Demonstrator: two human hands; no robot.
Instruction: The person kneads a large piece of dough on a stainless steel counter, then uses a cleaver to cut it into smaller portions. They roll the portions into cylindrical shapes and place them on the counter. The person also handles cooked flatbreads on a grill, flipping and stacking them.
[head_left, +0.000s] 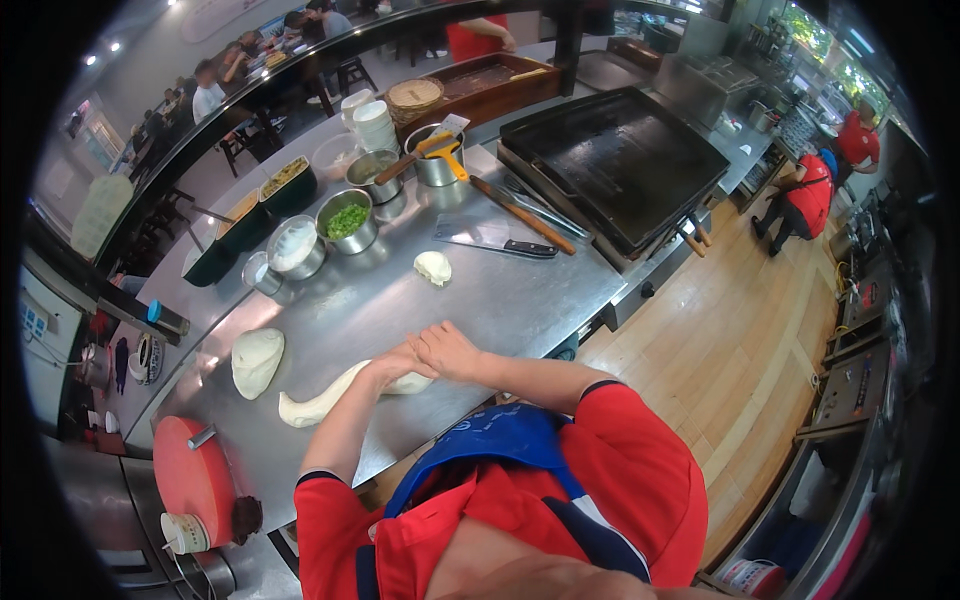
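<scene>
My left hand (399, 361) and my right hand (445, 349) touch each other above the steel counter (360, 307). Right below them a long rope of dough (319, 405) lies across the counter, partly covered by my left forearm and hand. Whether either hand grips anything is hard to see. A larger lump of dough (257, 363) rests to the left, and a small piece of dough (433, 268) lies beyond my hands. Behind that piece is a cleaver (480, 234) with a black handle, beside a wooden rolling pin (525, 216).
A black flat griddle (615, 165) stands at the back right. Steel pots, one with chopped green onion (347, 220), line the back. A round red board (187, 480) is at the lower left. Two people in red shirts, one bending (814, 187), are far right; diners sit beyond the partition.
</scene>
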